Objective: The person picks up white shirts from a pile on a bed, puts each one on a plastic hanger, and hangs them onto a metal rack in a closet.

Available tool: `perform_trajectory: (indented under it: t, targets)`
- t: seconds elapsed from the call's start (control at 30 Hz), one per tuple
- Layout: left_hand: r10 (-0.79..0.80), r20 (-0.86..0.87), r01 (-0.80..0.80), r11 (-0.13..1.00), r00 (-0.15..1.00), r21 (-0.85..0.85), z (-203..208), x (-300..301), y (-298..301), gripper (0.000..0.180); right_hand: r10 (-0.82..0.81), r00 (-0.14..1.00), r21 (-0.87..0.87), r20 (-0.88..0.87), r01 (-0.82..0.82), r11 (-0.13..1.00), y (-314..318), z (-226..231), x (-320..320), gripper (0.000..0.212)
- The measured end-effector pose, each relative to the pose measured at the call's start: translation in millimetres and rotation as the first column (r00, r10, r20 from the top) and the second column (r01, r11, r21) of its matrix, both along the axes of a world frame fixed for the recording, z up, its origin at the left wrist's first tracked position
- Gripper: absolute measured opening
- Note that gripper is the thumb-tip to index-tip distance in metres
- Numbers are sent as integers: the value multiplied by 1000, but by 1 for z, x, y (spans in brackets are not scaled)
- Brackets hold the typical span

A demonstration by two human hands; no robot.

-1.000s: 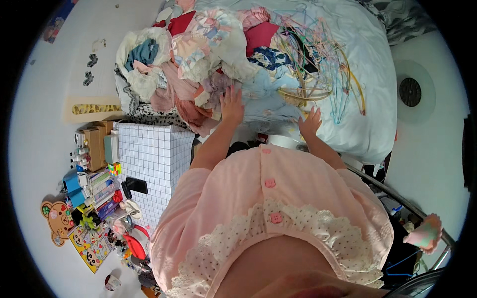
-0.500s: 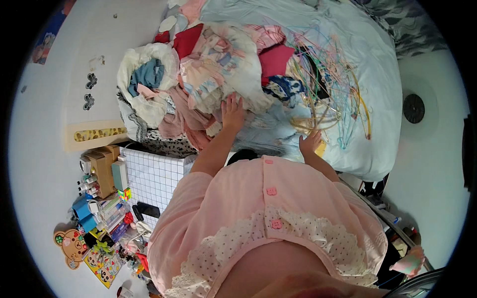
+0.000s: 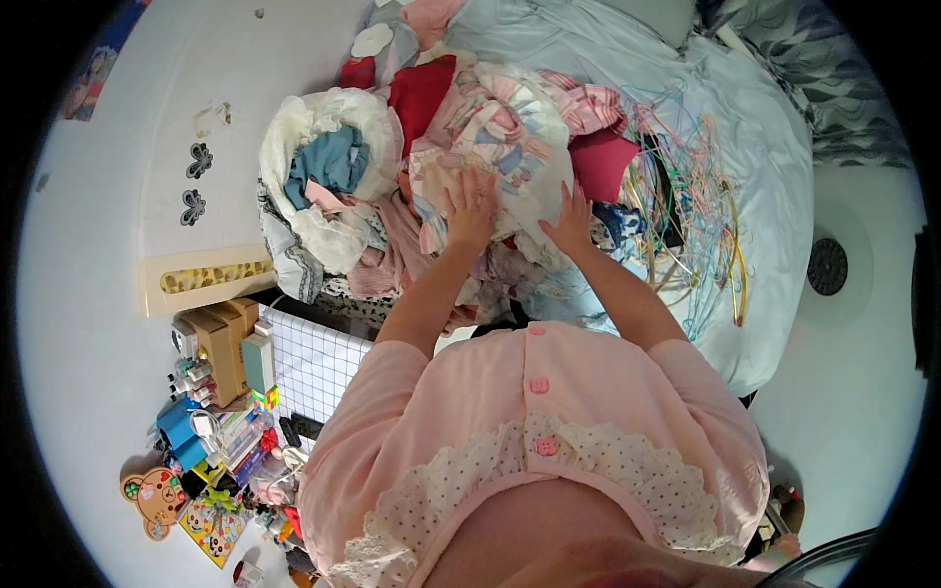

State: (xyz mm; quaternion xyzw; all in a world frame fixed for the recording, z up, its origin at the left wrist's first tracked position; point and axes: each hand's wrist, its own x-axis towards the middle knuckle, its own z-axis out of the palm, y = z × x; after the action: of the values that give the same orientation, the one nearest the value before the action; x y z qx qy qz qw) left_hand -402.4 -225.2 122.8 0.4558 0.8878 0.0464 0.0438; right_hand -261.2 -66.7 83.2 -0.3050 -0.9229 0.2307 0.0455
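A heap of clothes lies on a bed in front of me. On top of it spreads a pale pink and white garment with layered, patterned fabric (image 3: 534,132). My left hand (image 3: 471,211) rests on this garment with its fingers spread. At the garment's right edge, my right hand (image 3: 571,221) touches the white cloth, thumb and fingers apart. To the left, a white ruffled garment (image 3: 377,118) surrounds a blue cloth (image 3: 331,162). A red cloth (image 3: 423,98) sits behind, and a magenta cloth (image 3: 603,167) is right of my right hand.
A tangle of coloured wire hangers (image 3: 686,196) covers the right part of the bed (image 3: 769,323). On the left stands a grid-patterned desk (image 3: 312,351) with a cardboard box (image 3: 218,348), books and small items. A wall (image 3: 88,245) runs along the left.
My left hand has moved forward onto the pink and white garment. My right hand has left the hangers' near edge and come forward and left to the garment.
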Motion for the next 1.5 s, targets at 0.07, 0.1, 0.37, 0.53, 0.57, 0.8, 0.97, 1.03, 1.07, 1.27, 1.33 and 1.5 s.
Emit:
perform_trajectory:
  t: [0.07, 0.1, 0.37, 0.53, 0.57, 0.8, 0.97, 1.03, 1.07, 1.27, 1.33, 1.5]
  targets:
    - [54, 1, -54, 997, 999, 47, 3, -14, 0, 82, 114, 993, -9, 39, -113, 994, -1, 11, -29, 95]
    - [115, 33, -113, 992, 993, -63, 11, -19, 3, 87, 215, 973, -21, 78, -214, 977, -1, 21, -45, 96]
    - [269, 467, -184, 958, 842, -220, -13, -40, 3, 91, 531, 827, 144, 187, -557, 818, -23, 42, -126, 88]
    - [125, 340, 11, 928, 932, -372, -27, -11, 6, 56, 444, 799, 80, 405, -515, 854, -14, -9, -89, 51]
    - [125, 340, 11, 928, 932, -372, -28, -6, 3, 56, 408, 818, 77, 405, -476, 876, -10, -14, -79, 38]
    - [37, 58, -15, 940, 998, -342, -26, 29, -3, 63, 310, 894, 274, 323, -402, 874, 10, -12, -22, 15]
    - [162, 262, -7, 862, 951, -506, -18, 18, 6, 67, 316, 925, 338, 210, -372, 864, 13, -16, 22, 42]
    - [106, 194, 1, 876, 975, -483, -19, 18, 5, 60, 218, 961, 234, 171, -254, 938, 8, -11, 40, 55]
    - [159, 239, -31, 886, 958, -463, -19, 15, 6, 55, 120, 982, 123, 144, -138, 983, 3, -5, 47, 70]
    - [444, 232, -420, 895, 865, -149, 1, 0, -2, 53, -66, 985, -182, 160, 95, 979, -12, -20, 84, 98]
    - [501, 282, -504, 861, 818, -67, 3, -6, -11, 51, -28, 989, -227, 148, 62, 972, -19, -28, 81, 99]
    - [636, 499, -738, 674, 589, 13, 9, -8, -21, 53, -131, 989, -352, 66, 146, 924, -37, -34, 63, 83]
